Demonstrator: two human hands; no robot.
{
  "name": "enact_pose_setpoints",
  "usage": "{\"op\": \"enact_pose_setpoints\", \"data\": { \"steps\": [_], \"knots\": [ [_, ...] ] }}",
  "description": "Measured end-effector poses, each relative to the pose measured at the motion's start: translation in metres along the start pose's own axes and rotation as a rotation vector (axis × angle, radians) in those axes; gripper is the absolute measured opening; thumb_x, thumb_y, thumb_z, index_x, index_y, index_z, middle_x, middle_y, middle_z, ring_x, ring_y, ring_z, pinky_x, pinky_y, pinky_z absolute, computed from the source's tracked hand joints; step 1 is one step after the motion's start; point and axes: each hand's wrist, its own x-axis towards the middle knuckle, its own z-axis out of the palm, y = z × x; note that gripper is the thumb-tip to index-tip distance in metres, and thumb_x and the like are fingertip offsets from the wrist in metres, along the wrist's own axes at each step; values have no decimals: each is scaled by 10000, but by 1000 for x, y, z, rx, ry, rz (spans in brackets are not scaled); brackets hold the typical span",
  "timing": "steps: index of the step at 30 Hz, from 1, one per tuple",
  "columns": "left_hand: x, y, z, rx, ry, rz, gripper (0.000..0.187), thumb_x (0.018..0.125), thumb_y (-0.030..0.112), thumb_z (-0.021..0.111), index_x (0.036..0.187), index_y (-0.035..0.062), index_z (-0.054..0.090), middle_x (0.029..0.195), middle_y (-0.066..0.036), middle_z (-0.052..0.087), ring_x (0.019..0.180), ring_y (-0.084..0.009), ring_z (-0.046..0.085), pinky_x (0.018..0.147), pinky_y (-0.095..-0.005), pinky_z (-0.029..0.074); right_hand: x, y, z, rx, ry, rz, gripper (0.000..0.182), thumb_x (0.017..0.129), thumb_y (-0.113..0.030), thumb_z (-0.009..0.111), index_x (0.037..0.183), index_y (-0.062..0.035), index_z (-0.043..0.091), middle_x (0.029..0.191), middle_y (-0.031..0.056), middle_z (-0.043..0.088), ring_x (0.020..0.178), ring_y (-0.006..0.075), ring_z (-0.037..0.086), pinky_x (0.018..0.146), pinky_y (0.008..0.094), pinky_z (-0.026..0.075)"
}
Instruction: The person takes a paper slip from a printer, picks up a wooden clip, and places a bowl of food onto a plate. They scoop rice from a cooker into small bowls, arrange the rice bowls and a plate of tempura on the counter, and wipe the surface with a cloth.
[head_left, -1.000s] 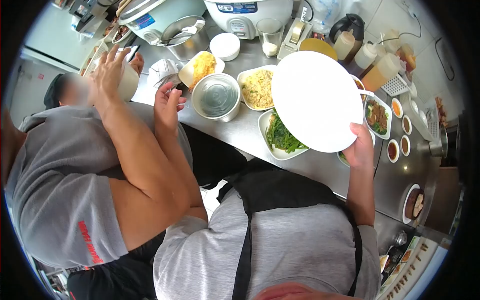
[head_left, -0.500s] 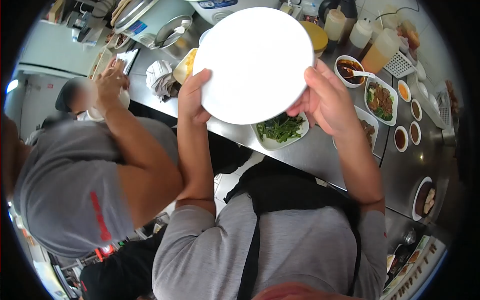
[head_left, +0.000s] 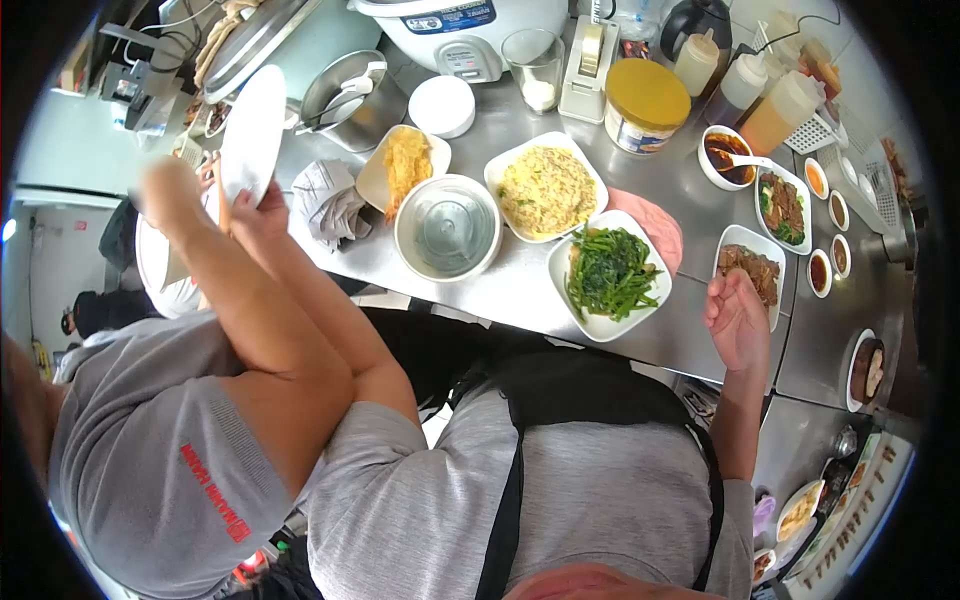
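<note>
My left hand is closed on the lower edge of a white plate, tilted nearly edge-up at the left, beside a co-worker's raised forearm. Loosely curled with nothing in it, my right hand hovers at the near edge of a dish of brown sliced meat. Left of that hand sits a square dish of green leafy vegetables on the steel counter. Behind it are a dish of fried rice and a pink cloth. A metal bowl with a clear bottom stands mid-counter.
A co-worker's arm crosses close to my left arm. Along the back stand a rice cooker, a yellow-lidded tub and squeeze bottles. A fried-food dish, crumpled cloth and sauce bowl are also out.
The white plate has gone from in front of me to the far left in my left hand. My right hand has let go of it and moved right and down, uncovering the dishes.
</note>
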Motion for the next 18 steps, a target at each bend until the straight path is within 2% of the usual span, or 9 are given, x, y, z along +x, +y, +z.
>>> {"op": "enact_pose_setpoints", "data": {
  "steps": [4,6,9,13,18],
  "knots": [
    [92,26,-88,43,140,43,318,810,249,434,947,-28,510,892,-155,570,732,-255,589,606,-355,523,-14,12,16,-45,156,-75,157,821,-236,439,877,-89,443,821,65,518,640,136,477,557,240,395],
    [111,17,-109,50,311,69,317,850,207,337,938,-55,492,861,-168,565,743,-285,579,631,-360,526,-19,13,31,-55,207,-101,138,820,-227,442,877,-102,449,820,55,520,644,130,478,572,234,386],
    [134,0,-142,156,498,25,310,850,206,338,950,-44,493,881,-167,558,765,-284,571,648,-362,516,-28,17,43,-121,324,-97,131,822,-231,441,870,-111,456,816,45,524,643,124,481,567,233,379],
    [147,-25,-148,308,545,-12,303,851,205,338,966,-28,494,909,-166,549,794,-283,559,670,-364,504,-33,20,66,-179,436,-77,124,817,-228,470,866,-113,470,793,34,549,633,109,506,564,223,407],
    [150,-53,-105,624,442,40,296,852,203,339,986,-9,496,943,-164,537,830,-281,545,698,-367,488,-35,31,73,-279,493,-41,174,808,-271,508,867,-108,487,815,40,563,637,101,528,557,222,436]
  ]
}}
